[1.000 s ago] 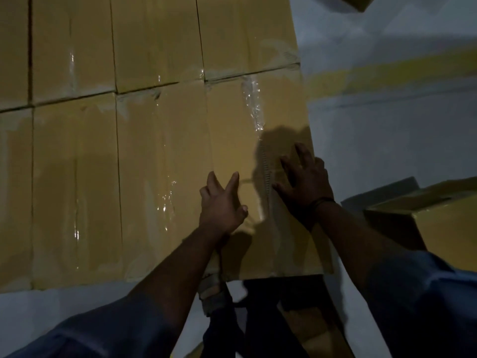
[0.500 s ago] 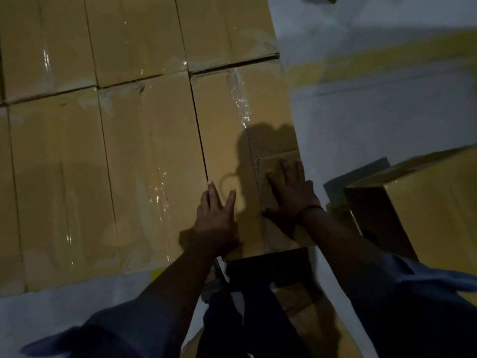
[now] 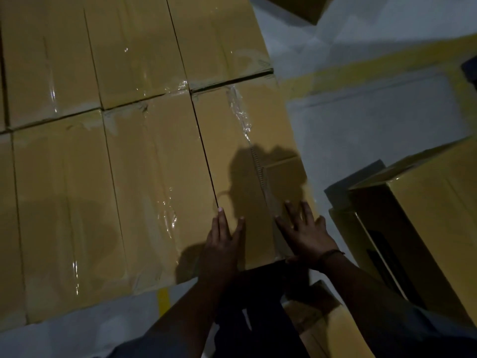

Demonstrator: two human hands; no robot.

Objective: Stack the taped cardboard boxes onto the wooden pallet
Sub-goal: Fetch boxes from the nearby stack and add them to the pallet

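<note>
The brown taped cardboard box (image 3: 219, 140) lies centre-right in the frame, last in a packed layer of matching cartons (image 3: 144, 192); the pallet is hidden. The left hand (image 3: 223, 244) and right hand (image 3: 305, 235) press flat on it, each grip released. An uneven shove could skew it toward the pale floor (image 3: 361, 130) at right. Cartons taped shut, contents unseen.
</note>
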